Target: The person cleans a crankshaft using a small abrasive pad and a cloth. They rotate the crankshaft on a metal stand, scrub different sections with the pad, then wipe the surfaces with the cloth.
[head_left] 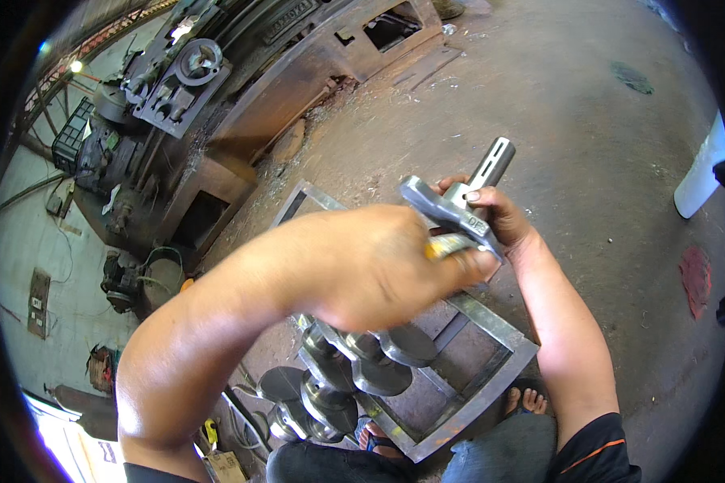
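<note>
A grey steel crankshaft (443, 205) is held up in front of me, its slotted shaft end (493, 163) pointing away to the upper right. My right hand (503, 216) is closed round it from the right, thumb near the base of the shaft. Reaching across from the left, my left hand (387, 270) is closed against the near side of the crank web. A yellow-and-white strip (451, 244), partly hidden and blurred, shows between its fingers. Below my left forearm, more crankshaft parts (330, 386) with rounded webs lie on a metal frame (491, 362).
A large lathe-like machine (242, 121) stands on the floor at the upper left. A bucket (163, 274) is by the left wall. A white plastic container (701, 173) and a red cloth (695, 280) are at the right. My feet (527, 399) are close to the frame.
</note>
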{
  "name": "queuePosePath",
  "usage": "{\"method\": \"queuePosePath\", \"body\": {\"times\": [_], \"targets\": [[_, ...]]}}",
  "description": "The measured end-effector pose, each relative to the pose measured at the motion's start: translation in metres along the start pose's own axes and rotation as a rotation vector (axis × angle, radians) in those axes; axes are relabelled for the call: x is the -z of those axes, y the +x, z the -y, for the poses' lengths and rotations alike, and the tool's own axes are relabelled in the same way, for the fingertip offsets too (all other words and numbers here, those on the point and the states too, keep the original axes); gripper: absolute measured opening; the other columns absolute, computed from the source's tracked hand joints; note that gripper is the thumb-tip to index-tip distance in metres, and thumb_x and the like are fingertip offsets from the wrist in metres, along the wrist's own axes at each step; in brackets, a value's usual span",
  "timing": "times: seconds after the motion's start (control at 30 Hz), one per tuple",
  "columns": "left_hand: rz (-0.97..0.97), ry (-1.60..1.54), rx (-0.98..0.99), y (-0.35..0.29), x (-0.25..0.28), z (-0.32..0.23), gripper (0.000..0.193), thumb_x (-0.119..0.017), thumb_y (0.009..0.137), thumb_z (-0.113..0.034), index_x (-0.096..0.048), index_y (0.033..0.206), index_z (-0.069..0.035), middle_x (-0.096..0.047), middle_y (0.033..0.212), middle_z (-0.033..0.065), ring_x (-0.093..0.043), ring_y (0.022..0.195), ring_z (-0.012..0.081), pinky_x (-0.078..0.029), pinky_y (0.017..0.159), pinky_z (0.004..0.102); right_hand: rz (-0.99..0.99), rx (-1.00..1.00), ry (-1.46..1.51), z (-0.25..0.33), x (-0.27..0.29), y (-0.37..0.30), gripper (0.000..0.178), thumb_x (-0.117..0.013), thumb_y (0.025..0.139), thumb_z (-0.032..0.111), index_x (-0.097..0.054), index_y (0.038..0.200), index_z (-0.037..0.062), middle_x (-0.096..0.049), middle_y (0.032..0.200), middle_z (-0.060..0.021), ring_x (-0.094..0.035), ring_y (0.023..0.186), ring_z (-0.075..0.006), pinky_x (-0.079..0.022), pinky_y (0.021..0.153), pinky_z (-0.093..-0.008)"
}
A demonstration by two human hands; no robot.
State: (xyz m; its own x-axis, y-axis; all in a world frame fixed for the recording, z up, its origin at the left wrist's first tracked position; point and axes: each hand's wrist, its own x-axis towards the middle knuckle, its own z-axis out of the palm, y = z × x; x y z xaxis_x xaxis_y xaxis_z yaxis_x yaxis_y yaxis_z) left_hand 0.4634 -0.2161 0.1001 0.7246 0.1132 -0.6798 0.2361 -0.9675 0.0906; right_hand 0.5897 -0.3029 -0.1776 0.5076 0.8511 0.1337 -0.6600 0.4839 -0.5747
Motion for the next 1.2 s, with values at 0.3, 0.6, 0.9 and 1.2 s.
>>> {"method": "queuePosePath", "body": {"times": [0.3,0.6,0.9,1.2], "targets": [[0.024,0.097,0.349,0.0,0.007,0.049,0.08,-0.048,0.1,-0.074,-0.072,0.083,0.0,-0.069,0.071,0.0099,-0.07,0.071,0.0209,-0.055,0.07,0.0395,-0.041,0.027,-0.04,0.001,-0.004,-0.004,0.063,-0.073,0.08,0.035,-0.059,0.134,0.0053,-0.061,0.14,-0.0188,-0.065,0.122,-0.0311,-0.057,0.101,-0.0548],[0.021,0.118,0.386,-0.009,-0.01,0.088,0.08,-0.045,0.101,-0.075,-0.071,0.077,-0.003,-0.067,0.066,0.0061,-0.068,0.068,0.02,-0.054,0.069,0.0381,-0.02,0.009,-0.052,0.0,-0.001,-0.002,0.066,-0.073,0.08,0.037,-0.058,0.136,0.0049,-0.061,0.139,-0.0189,-0.066,0.12,-0.0296,-0.059,0.1,-0.0521],[0.054,-0.095,0.16,-0.024,-0.029,0.077,0.089,-0.044,0.099,-0.076,-0.07,0.073,0.004,-0.065,0.066,0.0202,-0.068,0.068,0.035,-0.055,0.071,0.0473,-0.092,0.014,-0.082,0.0,-0.008,-0.006,0.067,-0.071,0.082,0.037,-0.057,0.137,0.0018,-0.062,0.137,-0.0207,-0.066,0.12,-0.0311,-0.059,0.1,-0.0519],[0.026,0.013,0.29,-0.036,-0.024,0.062,0.086,-0.045,0.1,-0.074,-0.071,0.076,0.003,-0.066,0.065,0.0229,-0.068,0.065,0.0378,-0.055,0.068,0.0478,-0.086,0.031,-0.066,0.001,-0.008,-0.005,0.065,-0.074,0.08,0.037,-0.059,0.135,0.0027,-0.064,0.134,-0.0209,-0.067,0.118,-0.0319,-0.059,0.1,-0.0532]]}}
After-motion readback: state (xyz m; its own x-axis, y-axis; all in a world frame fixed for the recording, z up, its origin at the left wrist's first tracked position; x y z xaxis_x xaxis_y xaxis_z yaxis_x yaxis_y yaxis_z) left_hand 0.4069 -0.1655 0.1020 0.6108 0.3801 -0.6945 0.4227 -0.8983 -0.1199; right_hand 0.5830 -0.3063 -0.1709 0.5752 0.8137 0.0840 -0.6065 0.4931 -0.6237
